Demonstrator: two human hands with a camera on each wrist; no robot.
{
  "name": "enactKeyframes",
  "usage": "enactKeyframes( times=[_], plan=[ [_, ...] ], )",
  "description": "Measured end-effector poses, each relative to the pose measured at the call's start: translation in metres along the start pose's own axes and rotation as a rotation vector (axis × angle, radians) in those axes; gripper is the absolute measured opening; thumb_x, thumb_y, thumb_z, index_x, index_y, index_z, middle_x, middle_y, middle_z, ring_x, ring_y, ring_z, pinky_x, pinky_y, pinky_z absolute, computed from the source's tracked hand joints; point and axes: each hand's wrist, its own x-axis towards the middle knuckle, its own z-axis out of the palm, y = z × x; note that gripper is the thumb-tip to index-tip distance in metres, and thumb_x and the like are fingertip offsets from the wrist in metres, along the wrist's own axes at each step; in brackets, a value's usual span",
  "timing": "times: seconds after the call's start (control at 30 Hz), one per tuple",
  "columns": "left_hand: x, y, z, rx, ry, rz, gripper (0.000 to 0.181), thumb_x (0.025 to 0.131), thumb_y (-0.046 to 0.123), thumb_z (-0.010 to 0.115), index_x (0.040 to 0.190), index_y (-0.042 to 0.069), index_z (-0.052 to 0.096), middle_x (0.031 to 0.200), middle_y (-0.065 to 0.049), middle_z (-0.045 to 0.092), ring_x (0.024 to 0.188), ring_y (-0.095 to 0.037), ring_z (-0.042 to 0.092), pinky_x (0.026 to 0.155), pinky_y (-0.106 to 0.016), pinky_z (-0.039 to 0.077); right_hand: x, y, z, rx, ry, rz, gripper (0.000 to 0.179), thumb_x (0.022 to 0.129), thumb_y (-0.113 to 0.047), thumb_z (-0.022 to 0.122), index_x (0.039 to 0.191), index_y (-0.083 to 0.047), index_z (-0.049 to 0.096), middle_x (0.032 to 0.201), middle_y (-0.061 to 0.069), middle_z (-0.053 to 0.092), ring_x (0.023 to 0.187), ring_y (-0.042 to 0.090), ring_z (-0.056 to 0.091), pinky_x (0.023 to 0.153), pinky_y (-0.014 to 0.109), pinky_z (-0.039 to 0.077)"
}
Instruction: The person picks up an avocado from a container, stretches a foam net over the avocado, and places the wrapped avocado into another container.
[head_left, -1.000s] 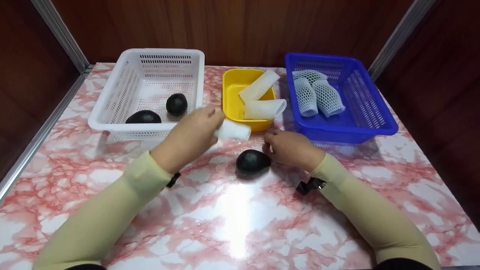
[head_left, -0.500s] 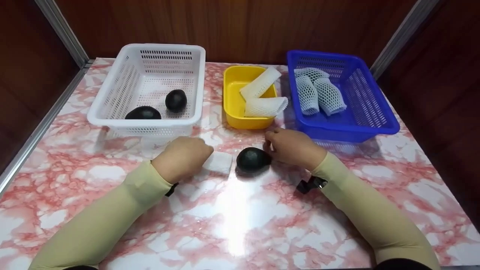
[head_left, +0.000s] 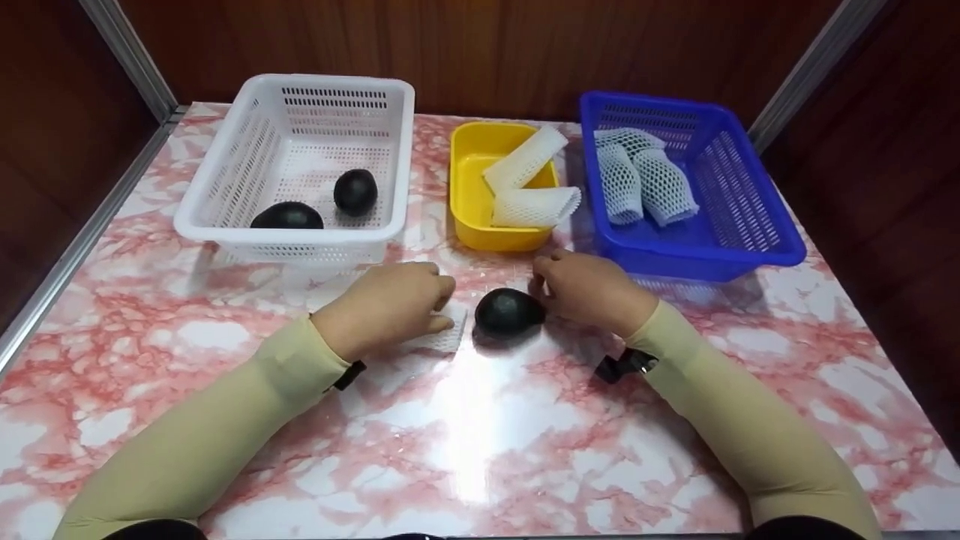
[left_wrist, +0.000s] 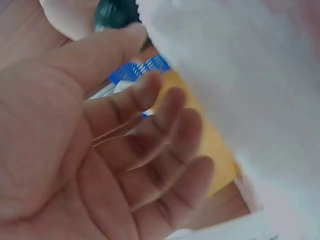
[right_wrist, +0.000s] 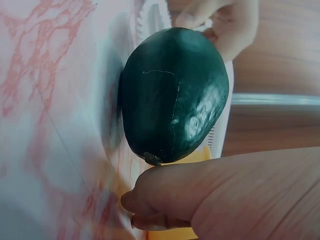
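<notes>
Avocado (head_left: 508, 312) on the marbled tabletop (head_left: 570, 450), between the two hands, with long axis roughly side to side: narrow stem end toward the right hand (head_left: 589, 292), broad end toward the left hand (head_left: 386, 307). Nearer by far, the right: loosely curled at the stem end, seemingly touching, pinching nothing visible. On the left, relaxed, parted fingers above a white net sleeve (head_left: 450, 337), contact uncertain, with visible edge just beside the broad end.

Avocado (right_wrist: 175, 95) shows dark green. Nets (head_left: 536, 208) are white, diamond-meshed; bench (head_left: 360, 465) white, veined pinkish red. White basket (head_left: 289, 235) and blue basket (head_left: 667, 260) bear slot patterns. Tub (head_left: 499, 239) is plain yellow, sleeves (head_left: 199, 435) pale olive, wall (head_left: 487, 52) brown, wood-grained.
</notes>
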Motion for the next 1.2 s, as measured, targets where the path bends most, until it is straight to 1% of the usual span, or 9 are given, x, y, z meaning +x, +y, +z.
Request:
enactKeyframes(
  times=[0.07, 0.2, 0.37, 0.6, 0.7, 0.8, 0.93, 1.07, 1.2],
  plan=[
    [0.003, 0.001, 0.007, -0.025, 0.028, -0.005, 0.036, 0.1, 0.046, 0.074, 0.097, 0.01, 0.07, 0.089, -0.009, 0.069, 0.078, -0.034, 0.068, 0.07, -0.054, 0.057, 0.0, 0.0, 0.001, 0.006, -0.006, 0.004, 0.022, 0.099, -0.022, 0.074, 0.117, -0.011, 0.071, 0.111, 0.012, 0.074, 0.092, 0.035, 0.074, 0.082, 0.053, 0.064],
    [0.006, 0.005, 0.019, -0.015, 0.036, -0.087, 0.057, 0.096, 0.065, 0.07, 0.096, 0.009, 0.069, 0.089, -0.011, 0.071, 0.077, -0.038, 0.07, 0.068, -0.056, 0.058, -0.001, -0.001, 0.002, 0.002, -0.001, 0.008, 0.022, 0.099, -0.022, 0.074, 0.117, -0.011, 0.07, 0.111, 0.012, 0.074, 0.092, 0.036, 0.074, 0.081, 0.054, 0.064],
    [0.006, 0.009, 0.022, 0.025, -0.014, -0.117, 0.041, 0.094, 0.048, 0.071, 0.103, 0.008, 0.072, 0.1, -0.013, 0.072, 0.082, -0.042, 0.071, 0.07, -0.058, 0.059, -0.001, -0.002, 0.004, -0.009, 0.034, -0.013, 0.019, 0.098, -0.019, 0.072, 0.115, -0.01, 0.071, 0.11, 0.012, 0.074, 0.087, 0.036, 0.074, 0.077, 0.054, 0.064],
    [0.002, 0.0, 0.008, -0.085, 0.052, -0.017, 0.012, 0.097, 0.004, 0.056, 0.108, 0.01, 0.058, 0.075, -0.008, 0.06, 0.069, -0.032, 0.061, 0.062, -0.047, 0.049, -0.001, -0.001, 0.003, 0.001, 0.023, -0.006, 0.02, 0.098, -0.018, 0.074, 0.117, -0.01, 0.071, 0.111, 0.012, 0.075, 0.091, 0.035, 0.074, 0.081, 0.053, 0.064],
    [0.0, -0.005, 0.003, -0.117, 0.054, 0.069, 0.022, 0.094, -0.008, 0.05, 0.097, 0.012, 0.057, 0.076, -0.004, 0.049, 0.069, -0.026, 0.048, 0.066, -0.038, 0.041, -0.001, -0.001, 0.002, 0.006, 0.011, -0.001, 0.022, 0.098, -0.019, 0.075, 0.118, -0.01, 0.071, 0.111, 0.011, 0.075, 0.093, 0.035, 0.074, 0.083, 0.053, 0.064],
    [-0.002, -0.009, 0.001, -0.121, 0.017, 0.127, 0.031, 0.092, -0.012, 0.053, 0.091, 0.014, 0.071, 0.084, -0.006, 0.057, 0.075, -0.026, 0.053, 0.072, -0.038, 0.047, 0.0, -0.001, 0.001, 0.008, 0.006, -0.003, 0.022, 0.098, -0.019, 0.074, 0.119, -0.01, 0.071, 0.112, 0.011, 0.076, 0.094, 0.035, 0.075, 0.084, 0.053, 0.064],
    [-0.002, -0.011, 0.002, -0.111, -0.018, 0.111, 0.027, 0.097, -0.003, 0.061, 0.105, 0.01, 0.083, 0.103, -0.014, 0.072, 0.092, -0.035, 0.07, 0.089, -0.048, 0.06, 0.0, -0.001, 0.001, 0.003, 0.01, -0.013, 0.022, 0.099, -0.019, 0.073, 0.118, -0.01, 0.071, 0.111, 0.012, 0.076, 0.093, 0.035, 0.075, 0.083, 0.053, 0.064],
    [0.001, -0.01, 0.003, -0.116, -0.059, 0.035, 0.015, 0.093, 0.018, 0.072, 0.096, 0.005, 0.078, 0.096, -0.014, 0.071, 0.084, -0.031, 0.065, 0.083, -0.048, 0.057, 0.0, -0.001, 0.001, -0.006, 0.017, -0.011, 0.022, 0.099, -0.02, 0.074, 0.118, -0.01, 0.07, 0.11, 0.012, 0.076, 0.091, 0.035, 0.074, 0.081, 0.053, 0.064],
    [0.0, -0.007, 0.002, -0.115, -0.144, -0.015, 0.039, 0.08, 0.029, 0.088, 0.104, 0.003, 0.071, 0.102, -0.012, 0.064, 0.082, -0.027, 0.059, 0.081, -0.045, 0.055, 0.0, -0.001, 0.001, -0.006, 0.02, -0.007, 0.022, 0.098, -0.02, 0.075, 0.117, -0.01, 0.07, 0.11, 0.011, 0.075, 0.091, 0.035, 0.074, 0.081, 0.053, 0.064]
  ],
)
